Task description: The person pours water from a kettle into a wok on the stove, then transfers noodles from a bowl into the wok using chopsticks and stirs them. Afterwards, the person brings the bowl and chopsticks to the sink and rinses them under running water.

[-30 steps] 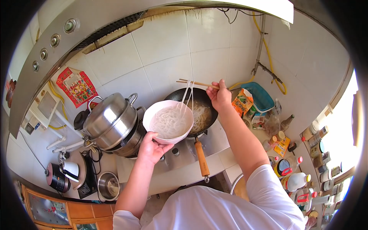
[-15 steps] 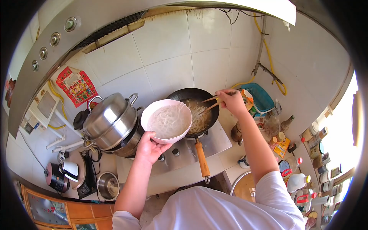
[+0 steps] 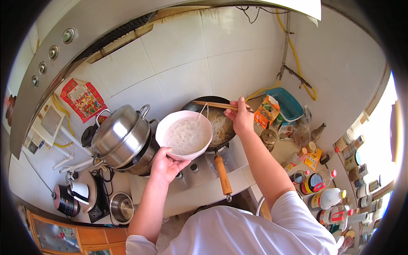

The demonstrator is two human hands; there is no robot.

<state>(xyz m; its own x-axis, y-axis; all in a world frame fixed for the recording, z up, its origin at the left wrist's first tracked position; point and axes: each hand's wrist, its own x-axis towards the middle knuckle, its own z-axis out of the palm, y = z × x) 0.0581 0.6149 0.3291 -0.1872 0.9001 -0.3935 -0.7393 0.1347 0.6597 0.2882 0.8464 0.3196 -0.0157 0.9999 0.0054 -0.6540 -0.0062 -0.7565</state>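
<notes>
My left hand (image 3: 167, 166) grips the rim and underside of a pale pink bowl (image 3: 162, 135), which holds noodles (image 3: 185, 135) in cloudy liquid. Over the wok (image 3: 199, 102) my right hand (image 3: 241, 116) is closed on a pair of wooden chopsticks (image 3: 214, 104), their tips pointing left. A few noodle strands hang from the chopsticks near the bowl's right rim. More noodles lie in brownish broth in the wok. The wok sits on the stove, its wooden handle (image 3: 222, 175) toward me. The bowl covers part of the wok's left side.
A steel steamer pot (image 3: 120, 136) stands left of the bowl. Right of the wok are an orange packet (image 3: 267, 111), a teal basin (image 3: 289, 103) and a jar (image 3: 268, 137). Several bottles (image 3: 327, 199) line the right counter. A steel bowl (image 3: 121, 207) sits at lower left.
My right hand has moved left and a little lower. The chopsticks have come up out of the wok, swung nearly level, and now carry noodle strands. The bowl stays nearly in place.
</notes>
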